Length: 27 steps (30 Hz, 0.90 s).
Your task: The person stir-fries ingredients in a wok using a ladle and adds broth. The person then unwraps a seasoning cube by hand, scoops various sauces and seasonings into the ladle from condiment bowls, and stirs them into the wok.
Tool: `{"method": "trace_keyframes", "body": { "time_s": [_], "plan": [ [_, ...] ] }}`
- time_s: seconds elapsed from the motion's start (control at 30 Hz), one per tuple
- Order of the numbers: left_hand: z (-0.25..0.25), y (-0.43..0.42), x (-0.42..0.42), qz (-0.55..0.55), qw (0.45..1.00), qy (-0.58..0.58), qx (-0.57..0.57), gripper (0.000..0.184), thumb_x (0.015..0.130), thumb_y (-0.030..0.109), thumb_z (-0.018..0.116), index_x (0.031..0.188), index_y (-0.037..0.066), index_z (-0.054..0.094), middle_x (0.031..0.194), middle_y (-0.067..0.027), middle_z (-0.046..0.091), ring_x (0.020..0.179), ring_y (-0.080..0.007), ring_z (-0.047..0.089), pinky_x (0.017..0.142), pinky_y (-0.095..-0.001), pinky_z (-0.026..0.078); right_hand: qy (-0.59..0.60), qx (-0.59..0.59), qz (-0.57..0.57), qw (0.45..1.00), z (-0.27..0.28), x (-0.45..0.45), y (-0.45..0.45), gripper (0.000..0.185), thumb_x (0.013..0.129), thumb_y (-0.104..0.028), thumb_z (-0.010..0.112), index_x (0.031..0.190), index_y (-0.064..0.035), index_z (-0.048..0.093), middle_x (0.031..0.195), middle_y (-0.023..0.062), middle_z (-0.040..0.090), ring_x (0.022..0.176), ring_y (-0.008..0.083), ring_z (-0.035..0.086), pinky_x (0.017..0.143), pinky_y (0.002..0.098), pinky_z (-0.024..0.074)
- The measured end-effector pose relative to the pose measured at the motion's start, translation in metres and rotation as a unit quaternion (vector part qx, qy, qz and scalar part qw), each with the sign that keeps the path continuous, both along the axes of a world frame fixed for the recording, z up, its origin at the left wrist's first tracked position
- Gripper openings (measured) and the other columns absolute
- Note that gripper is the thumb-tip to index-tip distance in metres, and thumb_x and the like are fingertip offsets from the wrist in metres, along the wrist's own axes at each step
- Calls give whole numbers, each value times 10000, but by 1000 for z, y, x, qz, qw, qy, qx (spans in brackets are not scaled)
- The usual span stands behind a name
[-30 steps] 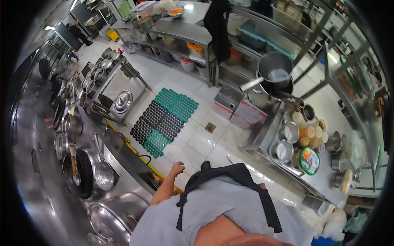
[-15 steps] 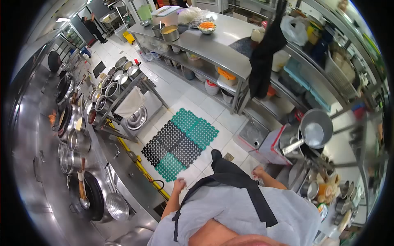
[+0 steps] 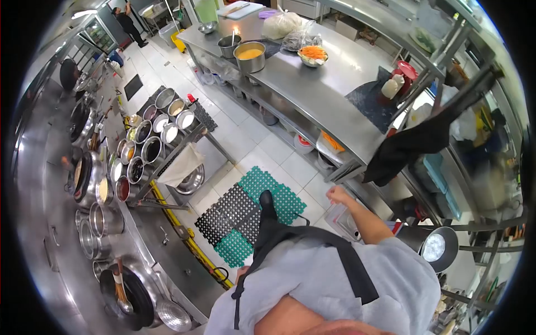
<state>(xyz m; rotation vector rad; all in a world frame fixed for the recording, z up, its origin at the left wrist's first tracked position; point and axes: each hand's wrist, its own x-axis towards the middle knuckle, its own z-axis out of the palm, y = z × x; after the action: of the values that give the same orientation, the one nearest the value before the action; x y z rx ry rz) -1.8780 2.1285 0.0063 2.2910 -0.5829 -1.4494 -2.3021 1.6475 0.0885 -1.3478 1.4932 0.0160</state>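
Note:
My right hand hangs in the air over the white tiled floor, its fingers loosely curled with nothing visible in them. It is nearest to the end of the steel prep counter and a black cloth hanging there. Only a small part of my left hand shows beside my dark apron; its fingers are hidden. One black boot rests on the green and black floor mat.
Stoves with woks line the left, beside a rack of several sauce pots. A pot of yellow liquid and a bowl of shredded carrot stand on the counter. A large pan is at right. Another person stands far back.
I have stepped forward onto the mat. My right hand has swung forward and up, while my left hand has dropped back, mostly out of sight. The counter is nearer.

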Motion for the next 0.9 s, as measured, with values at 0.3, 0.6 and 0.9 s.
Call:
{"method": "trace_keyframes", "body": {
  "time_s": [0.3, 0.6, 0.9],
  "plan": [
    [-13, -253, 192, -57, 988, -28, -143, 267, 891, 185, 565, 713, 22, 678, 607, -74, 640, 512, -165, 601, 464, -345, 461, -143, 80, -115, 980, 77, 95, -117, 226, 934, -137, 611, 1118, -28, 684, 937, 80, 722, 712, 172, 734, 531, 273, 540],
    [135, -543, 251, -9, 970, -31, -240, 424, 859, 127, 616, 1236, -67, 622, 858, -154, 719, 735, -199, 704, 672, -319, 551, -336, -24, -319, 886, 141, 102, -337, 287, 985, -216, 661, 1203, -34, 622, 943, 101, 701, 770, 237, 710, 690, 377, 601],
    [106, -621, 234, -72, 978, 10, -197, 410, 867, 62, 673, 1264, -36, 638, 817, -96, 703, 717, -156, 663, 653, -316, 543, 10, -350, -91, 932, 177, 107, -505, 307, 909, -228, 705, 1116, -1, 704, 951, 119, 733, 830, 203, 709, 749, 344, 576]
  ]
}}
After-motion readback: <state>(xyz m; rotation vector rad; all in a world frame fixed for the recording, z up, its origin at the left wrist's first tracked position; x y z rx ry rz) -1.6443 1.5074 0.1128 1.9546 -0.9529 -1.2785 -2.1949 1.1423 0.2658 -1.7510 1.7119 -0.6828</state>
